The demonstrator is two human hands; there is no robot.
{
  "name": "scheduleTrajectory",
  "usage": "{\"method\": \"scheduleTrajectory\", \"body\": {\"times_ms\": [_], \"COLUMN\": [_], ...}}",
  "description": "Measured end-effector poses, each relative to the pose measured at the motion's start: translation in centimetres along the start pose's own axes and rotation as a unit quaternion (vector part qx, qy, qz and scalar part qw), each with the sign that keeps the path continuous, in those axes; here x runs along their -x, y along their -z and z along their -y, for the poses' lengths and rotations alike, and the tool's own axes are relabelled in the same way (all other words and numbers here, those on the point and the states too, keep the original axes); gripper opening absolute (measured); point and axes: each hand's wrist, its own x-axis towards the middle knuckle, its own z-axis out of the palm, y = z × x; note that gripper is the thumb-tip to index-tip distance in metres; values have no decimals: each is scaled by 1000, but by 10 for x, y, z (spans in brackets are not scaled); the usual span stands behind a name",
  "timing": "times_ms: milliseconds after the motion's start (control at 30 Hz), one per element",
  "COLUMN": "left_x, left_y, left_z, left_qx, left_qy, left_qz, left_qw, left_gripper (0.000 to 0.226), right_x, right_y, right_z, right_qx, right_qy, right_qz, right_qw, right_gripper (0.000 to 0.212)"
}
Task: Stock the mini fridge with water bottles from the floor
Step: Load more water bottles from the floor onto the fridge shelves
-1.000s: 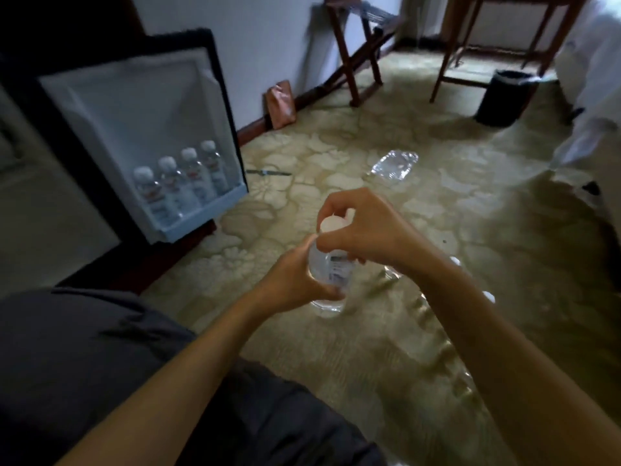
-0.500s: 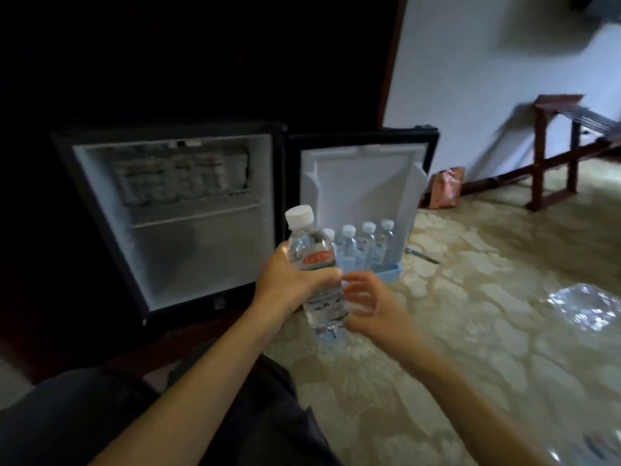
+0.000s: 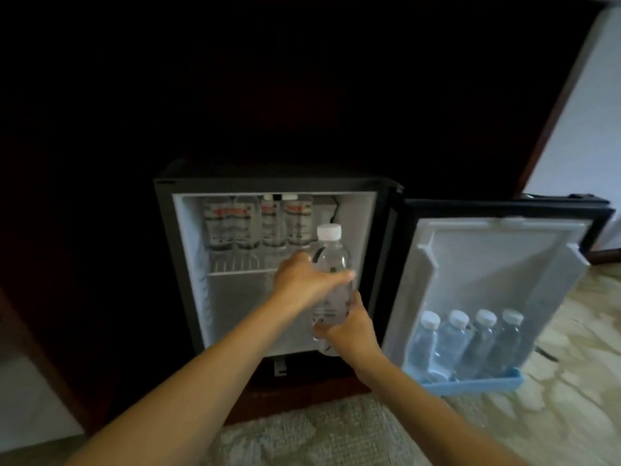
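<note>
A clear water bottle (image 3: 331, 260) with a white cap stands upright in the air, right in front of the open mini fridge (image 3: 279, 264). My left hand (image 3: 302, 280) grips its middle from the left. My right hand (image 3: 349, 326) holds its lower part from the right. The bottle is level with the right end of the wire shelf (image 3: 242, 272). On that shelf stand several bottles (image 3: 258, 222) with red labels at the back. The compartment below the shelf shows no bottles.
The fridge door (image 3: 487, 284) is swung open to the right, and its blue bottom rack (image 3: 470, 385) holds several white-capped bottles (image 3: 467, 341). Dark wooden cabinetry surrounds the fridge. Patterned carpet (image 3: 537, 415) covers the floor at the lower right.
My view has swung from the floor to the fridge. Both hands have carried the bottle forward and up, from near my lap to the fridge opening; the right hand now holds its base.
</note>
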Motion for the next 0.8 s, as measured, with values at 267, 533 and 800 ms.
{"method": "scheduleTrajectory", "body": {"times_ms": [267,533,800], "left_x": [-87,-152,-192], "left_y": [30,31,23], "left_z": [45,72,82], "left_qx": [2,-19,-71], "left_qy": [28,32,19], "left_qz": [106,64,-3], "left_qw": [994,997,997], "left_gripper": [19,12,16], "right_x": [-118,-202,-246], "right_y": [-6,-8,-6], "right_z": [8,21,22], "right_qx": [3,-26,-71], "right_qy": [-60,-109,-84], "right_qz": [10,-39,-88], "right_qw": [998,993,990], "right_gripper": [35,37,47]}}
